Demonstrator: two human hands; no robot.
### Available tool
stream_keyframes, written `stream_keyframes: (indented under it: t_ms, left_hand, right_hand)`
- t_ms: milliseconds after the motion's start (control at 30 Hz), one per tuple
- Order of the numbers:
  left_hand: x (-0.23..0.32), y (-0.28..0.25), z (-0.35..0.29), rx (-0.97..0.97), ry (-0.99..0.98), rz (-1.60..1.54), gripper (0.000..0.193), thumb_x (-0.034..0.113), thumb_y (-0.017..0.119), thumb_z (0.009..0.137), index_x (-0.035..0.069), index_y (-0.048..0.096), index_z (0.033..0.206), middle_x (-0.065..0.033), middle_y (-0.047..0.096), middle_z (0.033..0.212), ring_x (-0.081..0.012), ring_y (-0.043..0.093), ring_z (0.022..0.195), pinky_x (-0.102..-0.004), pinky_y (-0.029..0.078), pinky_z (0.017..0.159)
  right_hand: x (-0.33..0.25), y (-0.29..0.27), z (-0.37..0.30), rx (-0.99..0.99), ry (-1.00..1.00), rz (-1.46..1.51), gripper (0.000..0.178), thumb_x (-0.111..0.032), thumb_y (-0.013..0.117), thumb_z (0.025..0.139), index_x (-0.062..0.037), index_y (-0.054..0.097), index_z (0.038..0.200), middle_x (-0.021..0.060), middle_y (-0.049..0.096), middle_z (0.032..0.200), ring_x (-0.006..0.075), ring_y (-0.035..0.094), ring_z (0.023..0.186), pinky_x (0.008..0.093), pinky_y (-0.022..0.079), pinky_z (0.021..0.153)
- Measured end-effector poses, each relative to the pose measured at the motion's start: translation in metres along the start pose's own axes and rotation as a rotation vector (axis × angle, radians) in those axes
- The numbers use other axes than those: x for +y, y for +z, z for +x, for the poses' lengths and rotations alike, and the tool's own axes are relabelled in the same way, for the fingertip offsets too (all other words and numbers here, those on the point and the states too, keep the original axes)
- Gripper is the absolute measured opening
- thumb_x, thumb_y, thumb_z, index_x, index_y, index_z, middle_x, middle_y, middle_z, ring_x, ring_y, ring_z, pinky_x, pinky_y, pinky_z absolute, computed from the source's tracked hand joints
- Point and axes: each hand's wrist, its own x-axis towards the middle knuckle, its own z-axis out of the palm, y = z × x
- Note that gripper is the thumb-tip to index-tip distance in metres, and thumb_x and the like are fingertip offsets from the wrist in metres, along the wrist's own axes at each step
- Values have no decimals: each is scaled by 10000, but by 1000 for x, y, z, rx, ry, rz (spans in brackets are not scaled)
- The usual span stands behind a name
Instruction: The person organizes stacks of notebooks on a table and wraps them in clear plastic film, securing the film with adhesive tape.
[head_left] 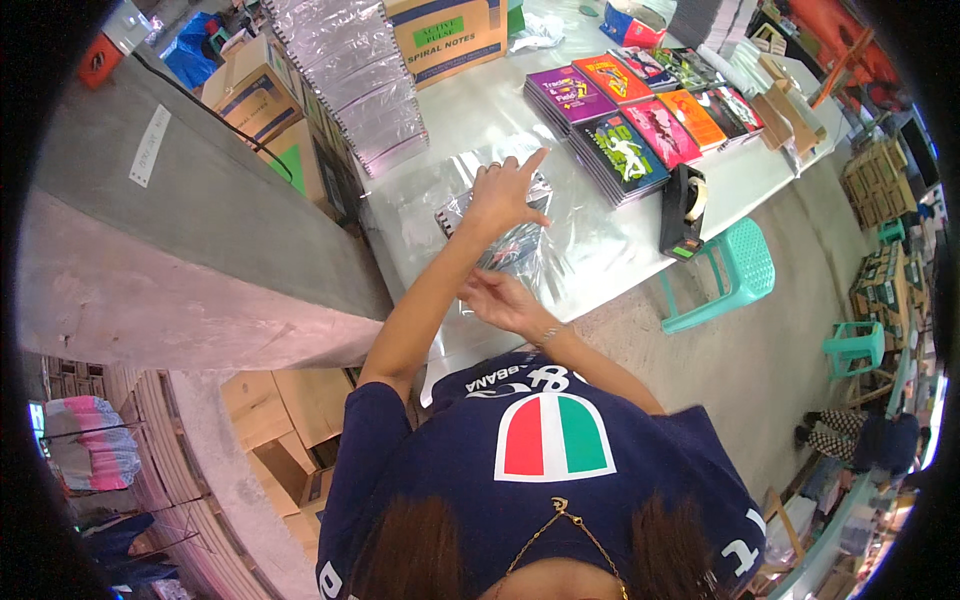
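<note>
A spiral notebook (522,245) in a clear plastic bag (575,255) lies on the white table in front of me. Its black coil shows at the left side, and my arm and hand cover much of its cover. Over its upper part my left hand (503,197) rests with forefinger and thumb spread. Closer to my body, my right hand (500,303) has its fingers curled at the near edge of the bag, seemingly pinching the film. Glare on the plastic hides fine detail.
Stacked colourful notebooks (620,150) stand at the right, beside a black tape dispenser (683,215). A tall pile of wrapped spiral notebooks (350,85) and a cardboard box (450,40) are at the back left. A grey pillar (200,200) borders the table; a green stool (740,270) stands right.
</note>
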Motion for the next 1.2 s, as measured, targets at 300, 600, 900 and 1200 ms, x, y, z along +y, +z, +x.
stream_keyframes:
  t_ms: [300, 600, 900, 1200]
  left_hand:
    - [-36, -58, -69, 397, 41, -477, 1094, 298, 898, 529, 156, 340, 1460, -150, 579, 1132, -284, 576, 1043, -385, 443, 942]
    - [-60, 42, -91, 418, -74, -1136, 982, 154, 859, 665, -22, 254, 1418, -158, 439, 1341, -240, 467, 1218, -342, 403, 1022]
    - [-77, 126, -86, 498, -166, -1344, 889, 57, 851, 648, 13, 319, 1359, -117, 521, 1265, -217, 540, 1144, -344, 475, 959]
    - [-57, 46, -114, 727, -16, -802, 940, 198, 886, 574, 102, 393, 1369, -97, 481, 1307, -290, 384, 1310, -433, 313, 1094]
  right_hand:
    - [-22, -27, 29, -199, -307, -14, 181, -13, 528, 793, 71, 626, 919, 173, 643, 1057, 276, 576, 1040, 418, 412, 999]
    - [-135, -12, -9, -38, -583, -1325, 415, -45, 506, 820, -21, 504, 1234, 66, 595, 1114, 172, 579, 965, 293, 473, 846]
    - [-133, -72, -5, 242, -555, -1207, 457, -13, 582, 736, -29, 508, 1186, 23, 553, 943, 121, 537, 807, 258, 470, 632]
    - [-126, 27, -51, 24, -889, -1682, 969, -193, 814, 683, -61, 237, 1450, 103, 418, 1357, 263, 322, 1332, 398, 272, 1109]
